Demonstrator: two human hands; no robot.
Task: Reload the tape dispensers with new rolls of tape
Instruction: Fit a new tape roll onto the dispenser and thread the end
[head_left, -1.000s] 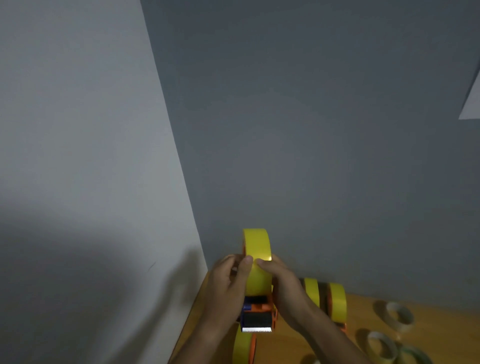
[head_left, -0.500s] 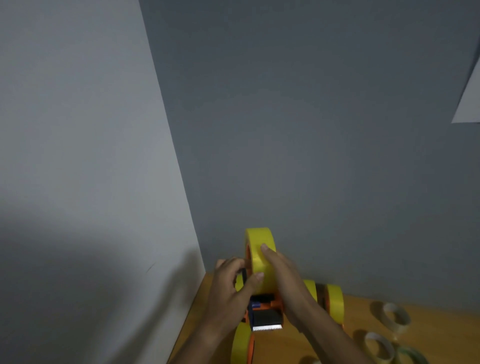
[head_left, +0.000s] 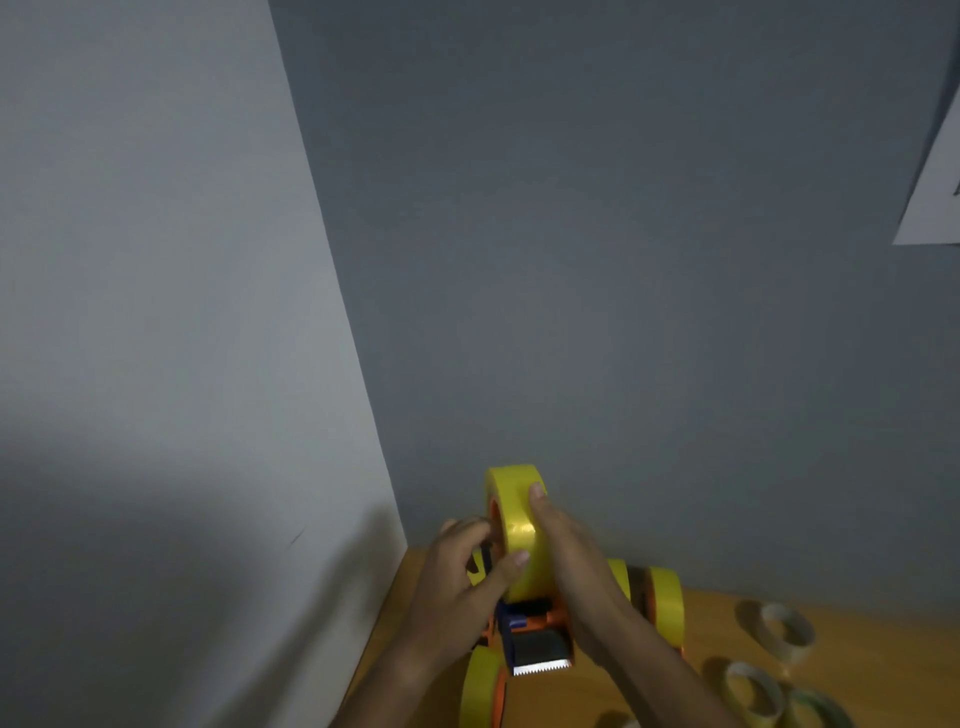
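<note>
An orange tape dispenser (head_left: 537, 631) with a serrated blade is held above the wooden table's back left corner, a yellow tape roll (head_left: 511, 512) mounted on it. My left hand (head_left: 462, 587) grips the roll's left side, its thumb pressed on the yellow face. My right hand (head_left: 569, 566) wraps the roll from the right, fingertips on the rim. Two more loaded dispensers show: one (head_left: 483, 688) below the hands, another (head_left: 662, 605) behind my right wrist.
Several empty cardboard tape cores (head_left: 787, 631) lie on the wooden table (head_left: 857, 644) at the lower right. Grey walls meet in a corner right behind the hands. A white paper sheet (head_left: 935, 197) hangs on the right wall.
The held dispenser has shifted slightly right and tilted. My left thumb slid down the roll's face, and my right fingers moved up onto its rim.
</note>
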